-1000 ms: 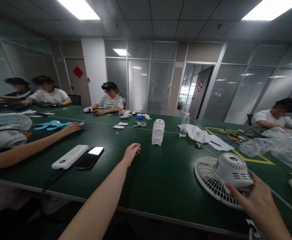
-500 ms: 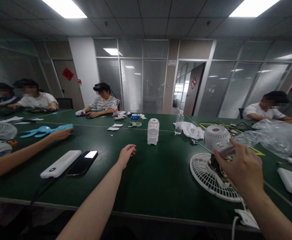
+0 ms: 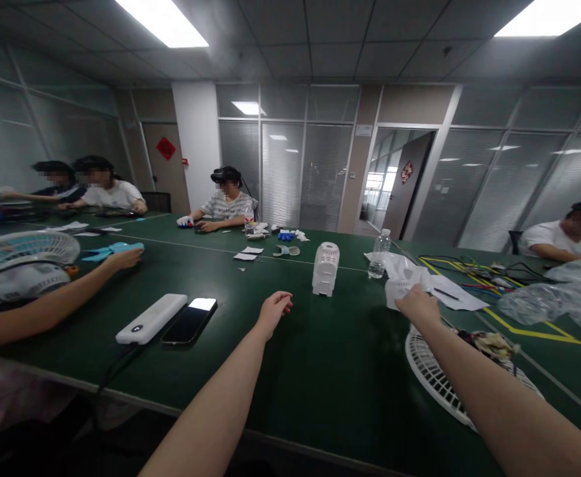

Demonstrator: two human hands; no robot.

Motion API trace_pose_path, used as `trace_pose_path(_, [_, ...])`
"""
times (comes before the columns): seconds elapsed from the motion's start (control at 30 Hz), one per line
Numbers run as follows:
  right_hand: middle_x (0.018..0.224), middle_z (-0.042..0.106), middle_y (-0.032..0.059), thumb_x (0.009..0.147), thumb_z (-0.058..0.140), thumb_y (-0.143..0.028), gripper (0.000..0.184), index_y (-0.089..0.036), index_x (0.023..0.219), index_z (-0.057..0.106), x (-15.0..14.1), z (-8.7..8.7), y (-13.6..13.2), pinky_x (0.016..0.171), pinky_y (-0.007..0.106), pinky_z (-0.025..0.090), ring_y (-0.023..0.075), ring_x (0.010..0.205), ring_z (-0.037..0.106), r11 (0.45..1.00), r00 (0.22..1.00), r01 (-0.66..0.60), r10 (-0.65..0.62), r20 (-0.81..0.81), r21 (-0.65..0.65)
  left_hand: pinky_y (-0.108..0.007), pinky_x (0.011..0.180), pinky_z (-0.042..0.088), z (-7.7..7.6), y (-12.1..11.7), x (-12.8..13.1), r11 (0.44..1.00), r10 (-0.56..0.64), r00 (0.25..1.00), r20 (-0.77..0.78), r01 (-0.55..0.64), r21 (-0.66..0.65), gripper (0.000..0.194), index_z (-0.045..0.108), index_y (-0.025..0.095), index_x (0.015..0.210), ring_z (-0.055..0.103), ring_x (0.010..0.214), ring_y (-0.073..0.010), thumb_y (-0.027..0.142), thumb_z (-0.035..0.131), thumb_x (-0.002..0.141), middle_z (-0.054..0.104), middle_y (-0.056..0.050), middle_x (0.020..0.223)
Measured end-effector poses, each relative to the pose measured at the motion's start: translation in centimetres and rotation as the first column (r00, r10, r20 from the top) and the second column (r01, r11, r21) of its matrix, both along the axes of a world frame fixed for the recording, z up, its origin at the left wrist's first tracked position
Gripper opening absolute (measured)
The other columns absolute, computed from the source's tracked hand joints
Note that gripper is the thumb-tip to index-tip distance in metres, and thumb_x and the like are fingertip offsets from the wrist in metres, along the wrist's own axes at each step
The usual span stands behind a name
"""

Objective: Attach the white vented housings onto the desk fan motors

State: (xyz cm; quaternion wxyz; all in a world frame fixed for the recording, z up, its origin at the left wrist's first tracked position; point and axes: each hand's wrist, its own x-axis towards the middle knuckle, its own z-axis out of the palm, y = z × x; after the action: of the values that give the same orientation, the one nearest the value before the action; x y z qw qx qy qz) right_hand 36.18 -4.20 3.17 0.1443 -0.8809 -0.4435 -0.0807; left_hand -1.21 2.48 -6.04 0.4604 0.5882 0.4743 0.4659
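Right hand [image 3: 419, 306], right of centre: fingers bent over the near side of a white vented housing [image 3: 398, 290], gripping it from above. Exact thumb contact is hidden behind the hand. Whether the housing's lower edge touches the table [image 3: 340, 377] cannot be told. The overhand grip probably suits a light, rounded shell with few edges to pinch.

Left hand [image 3: 273, 315], mid-frame: fingers loosely curled, palm partly turned in, nothing in grasp. It appears idle, the right hand alone bearing the part.

White fan grille [image 3: 436, 374], lower right, under the right forearm: lies flat, with the wired motor assembly [image 3: 491, 344] uppermost on it. Flat placement likely keeps the assembly steady and its wiring off the tabletop. The forearm hides part of the grille.

White slotted cover [image 3: 326, 268], just right of centre: upright on its end, apart from both hands; it presumably balances on a squared-off lower edge.

Water bottle [image 3: 379, 255] stands just beyond the housing. Power bank [image 3: 152, 319] and phone [image 3: 191, 321] lie side by side, left of centre; a cable runs from the power bank over the near table edge, which may explain its place there.

Far left: a co-worker's hand [image 3: 127, 257] at a blue fan blade [image 3: 104, 252]; contact looks likely, grip unclear.
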Motion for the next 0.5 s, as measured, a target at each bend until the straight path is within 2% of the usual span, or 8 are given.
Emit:
trace_pose_path(0.1, [0.114,0.059,0.0278,0.077,0.054,-0.037,0.059,-0.004,0.124,0.045,0.9,-0.6,0.5,0.082,0.043,0.047,0.0373,0.108,0.060,0.998,0.998,0.039,-0.041,-0.043,-0.042,-0.026,0.064,0.045,0.0,0.3,-0.1,1.000,-0.017,1.000,0.003,0.017,-0.004,0.034,0.063,0.018,0.105,0.061,0.075,-0.0153,0.040,0.050,0.084,0.066,-0.007,0.094])
trace_pose_path(0.2, [0.106,0.063,0.0262,0.074,0.060,-0.038,0.059,-0.006,0.121,0.048,1.4,-0.9,0.6,0.077,0.043,0.049,0.0359,0.101,0.064,0.995,0.997,0.033,-0.039,-0.059,-0.092,-0.026,0.066,0.045,0.0,0.3,-0.2,0.999,-0.032,0.999,-0.001,0.032,-0.009,0.034,0.062,0.018,0.107,0.060,0.075,-0.0150,0.040,0.050,0.084,0.066,-0.007,0.094])
trace_pose_path(0.3, [0.103,0.063,0.0293,0.074,0.061,-0.043,0.056,-0.006,0.115,0.053,0.8,-0.8,0.2,0.076,0.048,0.048,0.0399,0.099,0.064,0.994,1.000,0.002,-0.004,-0.019,-0.113,-0.026,0.068,0.045,0.0,0.2,-0.3,0.999,-0.047,0.999,-0.011,0.047,-0.010,0.033,0.062,0.018,0.107,0.060,0.077,-0.0150,0.040,0.050,0.085,0.066,-0.007,0.096])
trace_pose_path(0.4, [0.114,0.059,0.0308,0.081,0.050,-0.049,0.051,-0.008,0.111,0.055,-0.8,-0.2,-1.4,0.084,0.051,0.045,0.0416,0.108,0.059,0.991,0.992,-0.097,0.103,0.070,-0.088,-0.027,0.071,0.046,0.1,0.0,-0.4,0.998,-0.060,0.998,-0.028,0.060,-0.007,0.033,0.063,0.019,0.107,0.060,0.079,-0.0152,0.040,0.049,0.086,0.066,-0.006,0.097])
trace_pose_path(0.47, [0.117,0.058,0.0269,0.086,0.042,-0.049,0.048,-0.011,0.113,0.053,-1.8,0.3,-3.5,0.090,0.051,0.043,0.0388,0.111,0.058,0.971,0.959,-0.235,0.239,0.153,-0.043,-0.028,0.071,0.046,0.1,0.0,-0.4,0.998,-0.064,0.997,-0.043,0.063,-0.003,0.033,0.063,0.019,0.107,0.060,0.079,-0.0153,0.040,0.049,0.086,0.066,-0.006,0.097])
trace_pose_path(0.5, [0.115,0.060,0.0251,0.087,0.038,-0.048,0.047,-0.013,0.115,0.051,-2.0,0.4,-4.9,0.091,0.051,0.044,0.0379,0.109,0.059,0.940,0.917,-0.340,0.332,0.219,-0.002,-0.028,0.071,0.045,0.0,0.1,-0.3,0.998,-0.064,0.997,-0.050,0.064,0.000,0.033,0.063,0.019,0.107,0.060,0.079,-0.0154,0.040,0.050,0.086,0.066,-0.006,0.096])
